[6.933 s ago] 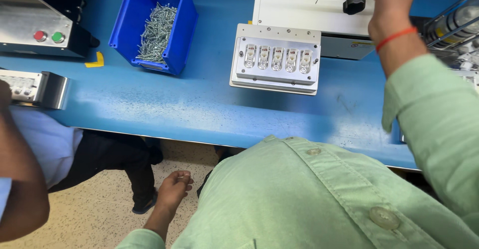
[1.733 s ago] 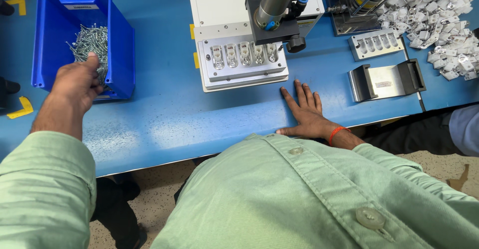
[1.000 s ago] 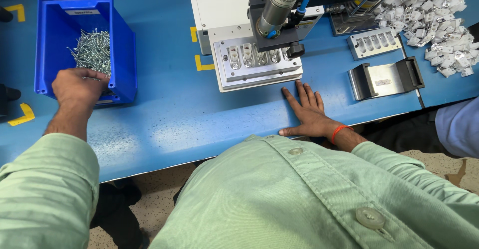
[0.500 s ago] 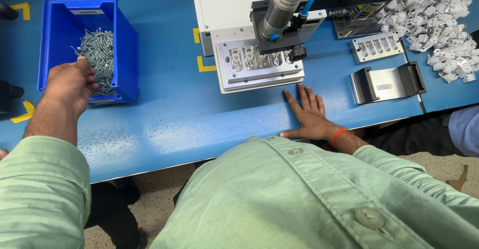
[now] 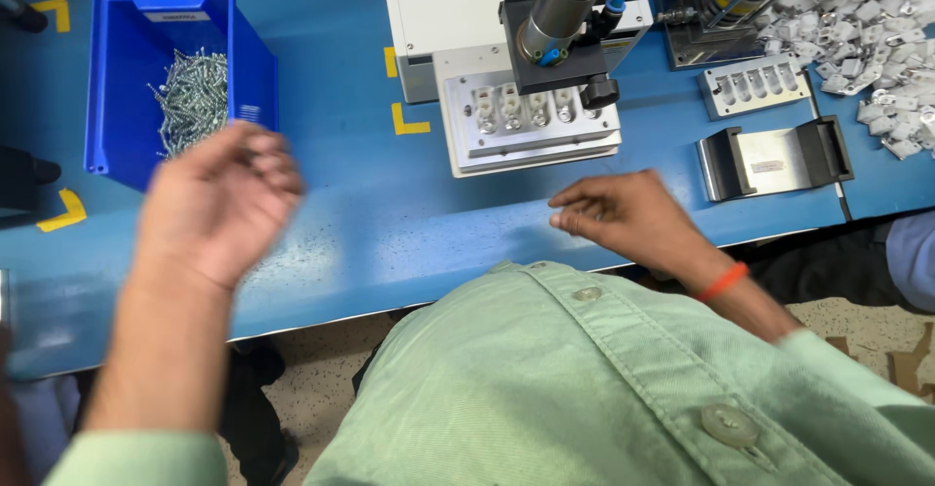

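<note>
We see our left hand (image 5: 219,204) raised over the blue worktop (image 5: 390,223), blurred, fingers curled loosely inward; whether that grip holds anything we cannot tell. At eleven o'clock from it, just beside it, stands the blue plastic bin (image 5: 117,77), which holds a heap of small silver screws (image 5: 190,96) piled toward its right side, the rest of its floor bare. Our right hand (image 5: 623,215) hovers low over the worktop's near edge, fingers drawn together and pointing to nine o'clock, an orange band (image 5: 723,281) on the wrist; its grip looks closed on itself, and we cannot make out any piece in it. At twelve o'clock from that hand sits the grey fixture plate (image 5: 531,126), with a row of small white parts seated in its pockets, under the metal cylinder of the press head (image 5: 565,9). At three o'clock lie a bent steel bracket (image 5: 774,160) and, above it, a smaller slotted tray (image 5: 755,85). At two o'clock a loose pile of white plastic parts (image 5: 867,28) spreads across the worktop.
</note>
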